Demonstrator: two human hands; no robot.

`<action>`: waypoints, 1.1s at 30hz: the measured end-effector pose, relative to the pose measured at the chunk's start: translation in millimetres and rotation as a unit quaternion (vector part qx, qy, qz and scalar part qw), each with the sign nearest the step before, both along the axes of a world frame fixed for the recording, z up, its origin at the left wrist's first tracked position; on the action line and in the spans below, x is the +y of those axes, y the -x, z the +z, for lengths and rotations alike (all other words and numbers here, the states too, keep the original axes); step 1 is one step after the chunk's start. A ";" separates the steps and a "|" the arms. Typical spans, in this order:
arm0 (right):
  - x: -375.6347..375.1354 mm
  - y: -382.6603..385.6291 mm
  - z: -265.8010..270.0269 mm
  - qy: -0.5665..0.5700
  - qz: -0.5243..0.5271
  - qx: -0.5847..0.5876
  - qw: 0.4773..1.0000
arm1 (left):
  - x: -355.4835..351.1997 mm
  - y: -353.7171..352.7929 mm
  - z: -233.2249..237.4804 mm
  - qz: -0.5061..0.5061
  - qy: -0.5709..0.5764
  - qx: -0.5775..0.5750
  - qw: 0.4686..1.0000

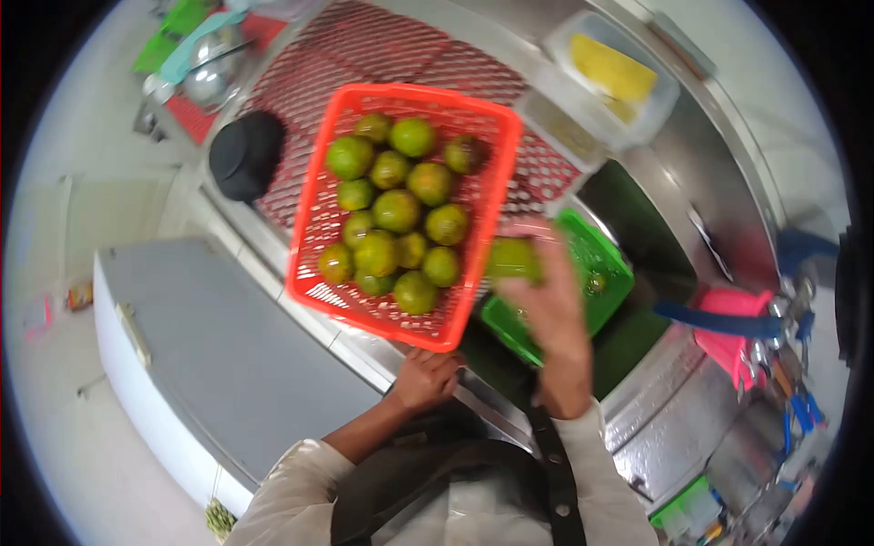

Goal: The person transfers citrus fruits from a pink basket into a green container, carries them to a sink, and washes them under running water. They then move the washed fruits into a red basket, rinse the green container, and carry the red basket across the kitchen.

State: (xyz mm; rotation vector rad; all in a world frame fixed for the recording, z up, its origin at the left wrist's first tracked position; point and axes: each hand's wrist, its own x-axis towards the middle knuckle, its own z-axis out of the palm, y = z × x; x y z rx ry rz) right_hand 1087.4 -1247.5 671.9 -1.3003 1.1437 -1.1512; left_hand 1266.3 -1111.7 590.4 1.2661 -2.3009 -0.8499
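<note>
"Beside the sink, what is recorded?"

"On the surface, a red basket is seen, loaded with green fruit. Its near rim is gripped by the left hand. A blurred green piece, probably one fruit, is clamped in the right hand, just beside the right rim."

"Step judged to be in hand?"

"Single-piece transfer between the red basket and the green basket in the sink. Direction cannot be told."

"What is called for next?"

"If the red basket is intended, the right rim should be cleared by a small lift, and the piece released low."

"Edges and room?"

"Bare lattice is noted at the upper right corner. Leftward, space is limited by a black container; between the baskets, only a narrow gap is left."
</note>
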 end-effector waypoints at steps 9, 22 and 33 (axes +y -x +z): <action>4.0 -22.1 -7.2 0.181 -0.161 0.113 0.964 | -4.3 7.4 0.6 0.008 0.026 -0.029 0.999; 109.6 123.1 -289.5 -0.290 -0.201 0.404 0.844 | -8.5 12.7 3.9 0.003 0.016 -0.013 1.000; 69.9 143.6 -297.8 -0.392 -0.362 0.109 0.839 | -8.9 14.2 4.8 0.009 0.020 -0.020 1.000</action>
